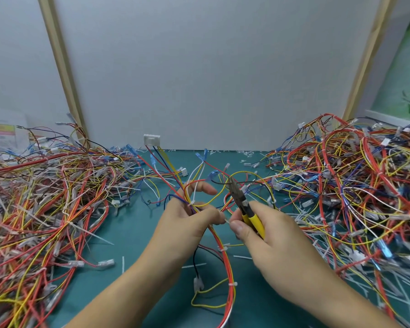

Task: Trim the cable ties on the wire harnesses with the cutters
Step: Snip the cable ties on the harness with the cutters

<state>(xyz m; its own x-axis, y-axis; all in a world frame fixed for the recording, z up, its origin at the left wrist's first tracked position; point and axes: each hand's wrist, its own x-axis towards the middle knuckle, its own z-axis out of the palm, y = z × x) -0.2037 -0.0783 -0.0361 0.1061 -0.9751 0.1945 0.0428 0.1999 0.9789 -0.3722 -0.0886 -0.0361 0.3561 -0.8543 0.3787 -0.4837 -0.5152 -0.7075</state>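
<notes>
Head view looks down on a green mat point(133, 235) where the left hand point(187, 223) is curled around a wire harness point(229, 275), whose red, yellow and white leads loop up past the fingers and trail down toward the near edge. The right hand point(272, 237) grips yellow-handled cutters point(247, 215), the dark nose pointing up and away with its jaws seemingly together. A short white cable tie tail point(226, 220) sticks out from the harness just between the left fingertips and the right thumb. Big tangled heaps of harnesses crowd both sides, the left pile point(45, 197) and the right pile point(355, 185), each spilling toward the hands. Cut tie ends point(243, 257) litter the mat. A white connector point(152, 140) stands up at the back against a white panel point(211, 67) framed by wooden strips point(62, 67).
</notes>
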